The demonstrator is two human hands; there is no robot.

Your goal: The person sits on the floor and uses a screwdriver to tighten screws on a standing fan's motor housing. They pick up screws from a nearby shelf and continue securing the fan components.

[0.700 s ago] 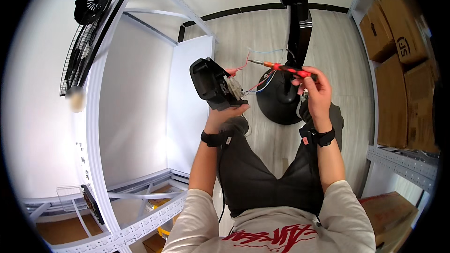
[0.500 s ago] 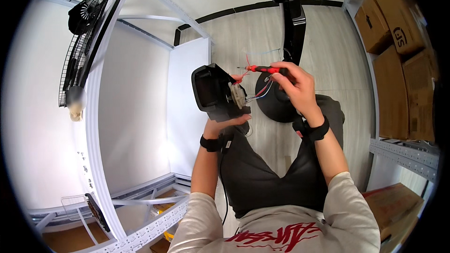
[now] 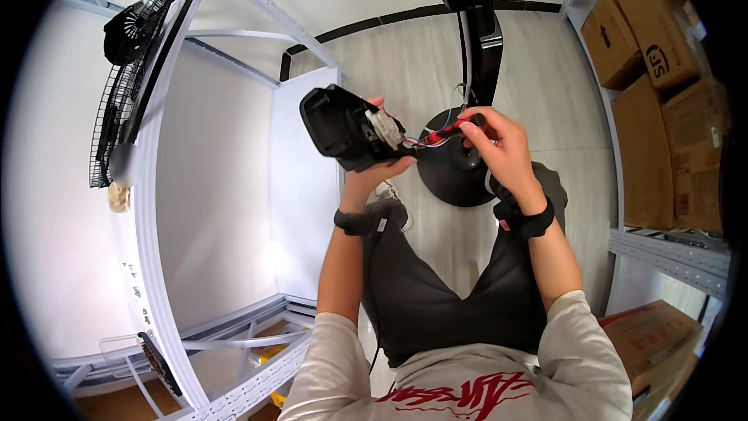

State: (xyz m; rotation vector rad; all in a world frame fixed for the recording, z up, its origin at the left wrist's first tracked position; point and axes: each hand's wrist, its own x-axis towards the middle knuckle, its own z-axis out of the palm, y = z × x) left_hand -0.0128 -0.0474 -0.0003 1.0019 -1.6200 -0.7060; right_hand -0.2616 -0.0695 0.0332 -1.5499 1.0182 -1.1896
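Since the earlier frame, the screwdriver (image 3: 434, 138) is being lowered and turned from a 9 o'clock line to one between 8 and 9 o'clock; its front end is now being held among the wires (image 3: 411, 142), near the white block (image 3: 382, 129) of the black housing (image 3: 331, 129). Its handle is being pinched by the fingers of the right hand (image 3: 502, 144), drawn narrow around it; its tip is being lost among the wires, and whether anything is being touched by it cannot be told. The housing, at 11 o'clock from the centre of the view, is being held tilted by the left hand (image 3: 375, 177) from the 6 o'clock side, a fingertip showing at the 12 o'clock edge. The white block is being turned toward 3 o'clock. At 2 o'clock, the round base (image 3: 448, 179) of a black stand (image 3: 485, 70) is being partly covered by the right hand. Cartons (image 3: 647, 156) are being carried by a shelf (image 3: 666, 257) toward 3 o'clock.
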